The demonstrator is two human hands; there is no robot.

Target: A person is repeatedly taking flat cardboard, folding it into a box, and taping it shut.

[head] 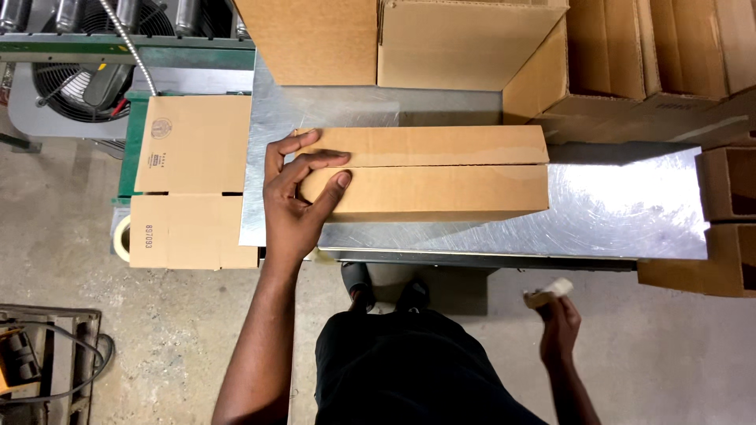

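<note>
Your left hand (pixel 293 206) fingers spread, pinning box (pixel 425 175) flaps shut on worktop (pixel 614 208) (right hand (pixel 557 324) pinching a small tape bit (pixel 549 292)).

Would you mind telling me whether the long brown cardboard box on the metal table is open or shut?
Shut: the long brown cardboard box has both top flaps folded flat, meeting along a seam; the left hand presses them.

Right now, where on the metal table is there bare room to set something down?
Bare metal table right of the closed box, plus a thin front strip. Crowded behind with open boxes; left hand covers the box's left end.
</note>
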